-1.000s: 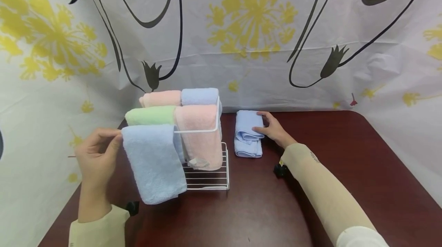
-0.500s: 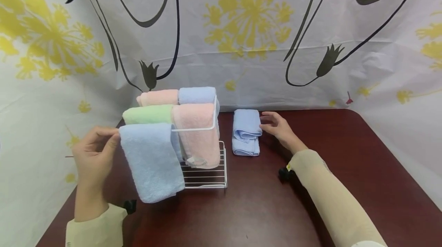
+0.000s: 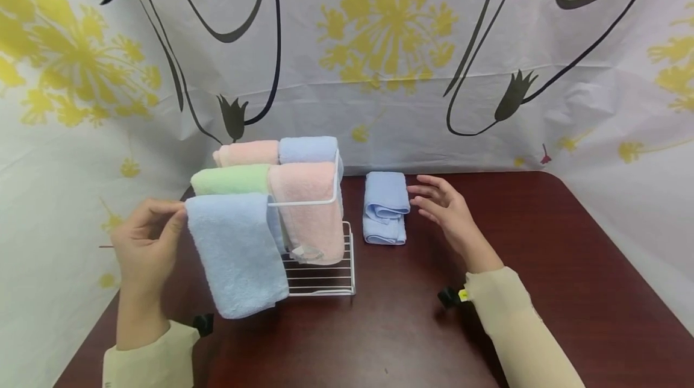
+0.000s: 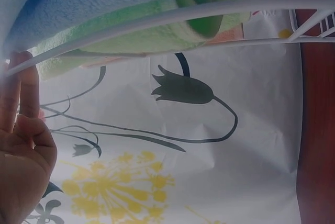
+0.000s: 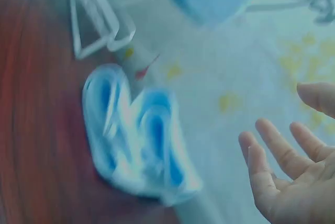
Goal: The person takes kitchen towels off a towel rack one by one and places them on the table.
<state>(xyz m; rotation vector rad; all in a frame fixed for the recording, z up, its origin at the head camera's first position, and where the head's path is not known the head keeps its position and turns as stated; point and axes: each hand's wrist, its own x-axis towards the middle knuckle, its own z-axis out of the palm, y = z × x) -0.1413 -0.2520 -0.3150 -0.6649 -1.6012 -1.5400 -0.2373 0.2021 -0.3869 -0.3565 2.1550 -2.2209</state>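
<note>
On the left of the table a white wire towel rack (image 3: 303,203) carries several hung towels. A light-blue towel (image 3: 238,255) drapes over its front bar, with a pink towel (image 3: 306,213) and a green towel (image 3: 230,179) behind. My left hand (image 3: 146,243) pinches the front left end of the rack's bar, at the blue towel's edge; its fingers (image 4: 29,85) meet the white wire (image 4: 157,21) in the left wrist view. Right of the rack lies a folded blue towel (image 3: 386,201). My right hand (image 3: 447,213) is just right of it, fingers spread and holding nothing.
More towels, a pink one (image 3: 246,152) and a blue one (image 3: 308,149), hang on the rack's rear bar. The rack's wire base (image 3: 320,279) rests on the dark red table (image 3: 379,328). A patterned white cloth (image 3: 379,117) closes off the back and sides.
My right hand has let go of the folded blue towel and drawn away to the right, its fingers spreading. My left hand keeps its pinch at the rack's end.
</note>
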